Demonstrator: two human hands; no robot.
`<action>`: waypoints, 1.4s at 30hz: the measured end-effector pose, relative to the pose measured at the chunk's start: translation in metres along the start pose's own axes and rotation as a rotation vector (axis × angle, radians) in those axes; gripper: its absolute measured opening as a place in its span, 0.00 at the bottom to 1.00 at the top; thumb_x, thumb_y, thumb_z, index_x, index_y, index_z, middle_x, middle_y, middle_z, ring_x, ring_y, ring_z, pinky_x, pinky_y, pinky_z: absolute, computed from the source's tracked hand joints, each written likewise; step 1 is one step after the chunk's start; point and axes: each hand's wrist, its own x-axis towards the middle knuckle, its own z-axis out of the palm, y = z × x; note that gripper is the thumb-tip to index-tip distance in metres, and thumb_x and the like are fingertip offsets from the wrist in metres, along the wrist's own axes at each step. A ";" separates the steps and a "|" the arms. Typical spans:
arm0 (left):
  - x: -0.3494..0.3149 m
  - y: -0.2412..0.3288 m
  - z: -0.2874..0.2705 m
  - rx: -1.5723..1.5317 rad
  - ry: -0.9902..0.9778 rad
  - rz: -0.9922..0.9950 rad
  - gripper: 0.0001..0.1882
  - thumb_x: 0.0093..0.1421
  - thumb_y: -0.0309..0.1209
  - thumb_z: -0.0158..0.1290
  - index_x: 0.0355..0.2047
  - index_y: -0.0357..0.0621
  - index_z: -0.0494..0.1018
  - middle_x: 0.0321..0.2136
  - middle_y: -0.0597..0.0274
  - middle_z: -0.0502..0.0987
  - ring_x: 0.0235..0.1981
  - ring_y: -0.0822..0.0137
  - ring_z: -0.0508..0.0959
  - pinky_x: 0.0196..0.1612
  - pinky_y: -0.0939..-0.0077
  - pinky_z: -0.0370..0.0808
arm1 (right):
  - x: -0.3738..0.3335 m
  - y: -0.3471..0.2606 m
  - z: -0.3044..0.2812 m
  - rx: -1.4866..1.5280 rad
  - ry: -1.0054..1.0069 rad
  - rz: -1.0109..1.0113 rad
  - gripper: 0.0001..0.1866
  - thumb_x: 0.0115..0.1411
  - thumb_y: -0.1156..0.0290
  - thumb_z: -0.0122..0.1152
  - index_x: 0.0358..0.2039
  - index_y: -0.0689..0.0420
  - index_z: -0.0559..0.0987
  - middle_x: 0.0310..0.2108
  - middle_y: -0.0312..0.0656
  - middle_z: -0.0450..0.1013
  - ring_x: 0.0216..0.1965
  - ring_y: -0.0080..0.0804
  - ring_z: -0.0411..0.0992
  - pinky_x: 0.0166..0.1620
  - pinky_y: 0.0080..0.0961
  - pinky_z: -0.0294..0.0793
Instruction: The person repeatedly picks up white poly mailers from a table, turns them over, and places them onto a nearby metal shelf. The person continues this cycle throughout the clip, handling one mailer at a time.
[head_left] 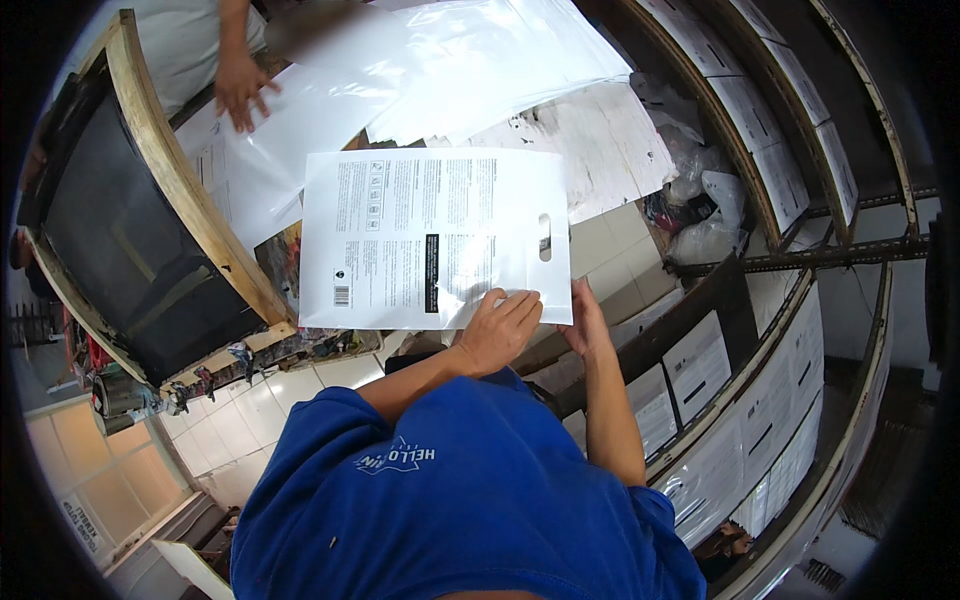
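A white plastic bag (400, 230) with black printing and an oval handle hole lies spread before me, its hole towards the right. The fingers of my left hand (498, 325) are closed over its near edge, close to the right corner. At that corner, my right hand (587, 320) pinches the bag's edge between thumb and fingers. The thumb of my left hand is partly hidden.
A wooden frame with dark mesh (130, 230) leans up at the left. Glossy white sheets (450, 70) cover the table beyond, where another person's hand (240, 90) rests. Racks (700, 410) holding printed white bags stand at the right.
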 end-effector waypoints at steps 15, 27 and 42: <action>-0.015 0.008 -0.005 -0.108 -0.081 0.074 0.14 0.56 0.28 0.54 0.41 0.35 0.73 0.45 0.53 0.75 0.48 0.62 0.74 0.47 0.64 0.66 | 0.031 -0.009 0.019 -0.518 0.189 -0.134 0.17 0.54 0.71 0.65 0.42 0.63 0.74 0.35 0.41 0.75 0.33 0.24 0.72 0.37 0.21 0.72; -0.017 0.011 -0.003 -0.107 -0.128 0.104 0.13 0.56 0.28 0.54 0.41 0.34 0.73 0.44 0.53 0.75 0.47 0.63 0.74 0.47 0.65 0.66 | 0.024 -0.007 0.027 -0.567 0.200 -0.204 0.11 0.53 0.73 0.64 0.37 0.62 0.77 0.30 0.37 0.75 0.28 0.21 0.71 0.33 0.20 0.72; -0.013 0.013 -0.003 -0.097 -0.152 0.127 0.16 0.54 0.29 0.56 0.42 0.35 0.73 0.46 0.53 0.74 0.49 0.62 0.73 0.49 0.64 0.66 | 0.020 -0.012 0.031 -0.652 0.242 -0.221 0.10 0.53 0.73 0.63 0.36 0.61 0.77 0.30 0.35 0.75 0.29 0.20 0.71 0.34 0.21 0.72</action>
